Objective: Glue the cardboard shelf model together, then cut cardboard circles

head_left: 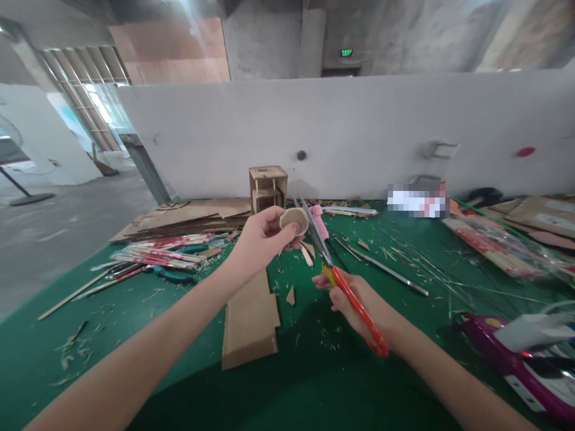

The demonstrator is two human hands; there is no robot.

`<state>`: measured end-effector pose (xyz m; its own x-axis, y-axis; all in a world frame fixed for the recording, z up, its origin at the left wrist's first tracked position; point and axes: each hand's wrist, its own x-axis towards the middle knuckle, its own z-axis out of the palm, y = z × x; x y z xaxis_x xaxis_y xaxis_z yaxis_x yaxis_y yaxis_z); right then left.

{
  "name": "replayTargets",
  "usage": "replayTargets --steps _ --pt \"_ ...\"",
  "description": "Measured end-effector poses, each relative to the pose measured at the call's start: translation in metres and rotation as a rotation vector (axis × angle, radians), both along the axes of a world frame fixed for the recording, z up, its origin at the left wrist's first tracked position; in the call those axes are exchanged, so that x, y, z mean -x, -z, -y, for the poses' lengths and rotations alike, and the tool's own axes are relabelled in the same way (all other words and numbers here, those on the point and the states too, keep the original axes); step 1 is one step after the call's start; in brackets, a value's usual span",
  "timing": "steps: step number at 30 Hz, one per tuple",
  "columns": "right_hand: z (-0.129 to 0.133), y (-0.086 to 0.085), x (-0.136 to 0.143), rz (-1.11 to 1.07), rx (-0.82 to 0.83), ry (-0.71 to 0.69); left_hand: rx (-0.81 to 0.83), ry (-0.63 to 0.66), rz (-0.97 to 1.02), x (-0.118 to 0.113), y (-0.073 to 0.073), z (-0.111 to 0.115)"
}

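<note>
Between the thumb and fingers of my left hand (265,239) is a small, roughly round cardboard disc (294,220), held up above the table. My right hand (359,302) grips a pair of scissors (332,263) with orange handles. Their blades point up and away, slightly parted, close to the disc's right edge; I cannot tell whether they touch it. Below my left hand lies a flat strip of brown cardboard (251,323) with a notched right edge. A small cardboard scrap (291,296) rests beside it.
A small cardboard box structure (268,185) stands at the back against the white partition (350,131). Cardboard sheets (179,218), wrapped sticks (157,251) and teal-handled pliers (168,274) lie left. Rightward are a pink glue gun (320,222), a metal strip (390,272) and a purple power strip (507,359).
</note>
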<state>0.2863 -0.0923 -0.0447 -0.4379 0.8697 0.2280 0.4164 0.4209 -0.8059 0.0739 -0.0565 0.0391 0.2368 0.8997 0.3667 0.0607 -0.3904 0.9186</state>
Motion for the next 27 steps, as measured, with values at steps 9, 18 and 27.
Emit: replayTargets --steps 9,18,27 --pt "0.003 -0.014 0.008 0.225 -0.060 0.165 0.041 0.034 0.028 -0.003 -0.001 0.002" --pt "-0.001 -0.006 0.005 0.194 -0.045 0.202 0.086 0.006 0.052 -0.005 0.004 0.000" --pt "-0.001 0.001 -0.001 0.005 -0.025 -0.008 0.029 -0.008 0.129 0.000 0.010 -0.009"
